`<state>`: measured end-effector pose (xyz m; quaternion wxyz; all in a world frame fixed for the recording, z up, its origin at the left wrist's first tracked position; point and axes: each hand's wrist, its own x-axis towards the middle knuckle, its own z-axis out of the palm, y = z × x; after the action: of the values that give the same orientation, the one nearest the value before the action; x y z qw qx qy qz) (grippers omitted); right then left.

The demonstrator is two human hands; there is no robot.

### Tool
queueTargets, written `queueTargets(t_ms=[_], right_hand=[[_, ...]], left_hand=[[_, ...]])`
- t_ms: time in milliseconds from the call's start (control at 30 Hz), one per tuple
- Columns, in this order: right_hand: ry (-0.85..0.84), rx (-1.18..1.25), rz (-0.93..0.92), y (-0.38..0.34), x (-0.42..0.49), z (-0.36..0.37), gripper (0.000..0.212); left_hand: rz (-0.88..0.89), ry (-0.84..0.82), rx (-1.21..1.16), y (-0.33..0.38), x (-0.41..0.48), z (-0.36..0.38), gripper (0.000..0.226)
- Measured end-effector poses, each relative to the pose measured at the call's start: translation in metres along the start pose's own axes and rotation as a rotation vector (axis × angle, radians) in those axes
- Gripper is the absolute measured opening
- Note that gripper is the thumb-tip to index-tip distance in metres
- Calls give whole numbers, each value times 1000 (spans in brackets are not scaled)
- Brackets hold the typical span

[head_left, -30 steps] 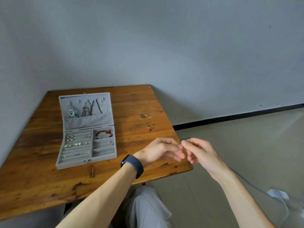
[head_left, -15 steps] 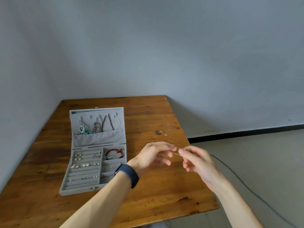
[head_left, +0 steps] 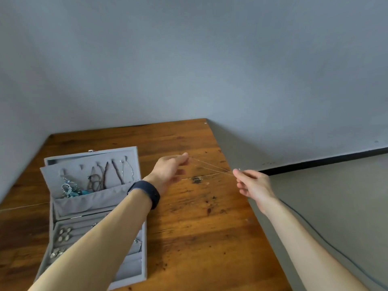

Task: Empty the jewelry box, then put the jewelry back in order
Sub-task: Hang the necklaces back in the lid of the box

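Note:
A grey jewelry box (head_left: 134,267) lies open on the left of the wooden table (head_left: 199,227). Its raised lid (head_left: 84,164) carries several hanging necklaces and a blue pendant above a fabric pocket. Earrings sit in the ring rows of the tray, partly hidden by my left forearm. A thin silver chain (head_left: 212,165) is stretched above the table between my hands. My left hand (head_left: 170,169) pinches one end, to the right of the lid. My right hand (head_left: 252,183) pinches the other end, past the table's right edge.
The table stands in a corner against grey walls. Its right edge (head_left: 237,185) runs diagonally, with grey floor (head_left: 336,196) beyond it. A dark cable (head_left: 327,242) crosses the floor under my right forearm. A dark band sits on my left wrist (head_left: 147,193).
My hands have moved apart, drawing the thin chain taut between them. The view has moved closer to the table and turned, so the box now sits lower left under my left forearm.

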<state>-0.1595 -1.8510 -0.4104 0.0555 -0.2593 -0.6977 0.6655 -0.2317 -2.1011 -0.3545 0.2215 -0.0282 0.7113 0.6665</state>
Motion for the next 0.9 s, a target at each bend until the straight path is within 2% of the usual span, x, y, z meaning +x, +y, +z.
queueTargets(t_ms=[167, 267, 333, 400, 533, 667, 733, 900], right_hand=[[0, 36, 9, 3, 35, 12, 18], [-10, 54, 25, 6, 48, 11, 21], [2, 12, 17, 7, 57, 11, 21], [38, -87, -25, 7, 67, 13, 19], [87, -339, -141, 3, 91, 22, 11], [105, -555, -225, -4, 113, 42, 19], [125, -622, -257, -3, 121, 50, 20], [174, -706, -358, 6, 130, 63, 21]], left_hand=[[-97, -38, -404, 3, 33, 14, 19], [-118, -43, -406, -12, 49, 15, 17], [-124, -1, -305, -20, 58, 16, 17], [-90, 122, -128, -24, 67, 17, 19], [82, 385, 452, -25, 90, 16, 18], [152, 533, 895, -29, 111, 10, 17], [196, 573, 1008, -35, 119, 8, 20], [280, 602, 1087, -42, 126, 12, 20]])
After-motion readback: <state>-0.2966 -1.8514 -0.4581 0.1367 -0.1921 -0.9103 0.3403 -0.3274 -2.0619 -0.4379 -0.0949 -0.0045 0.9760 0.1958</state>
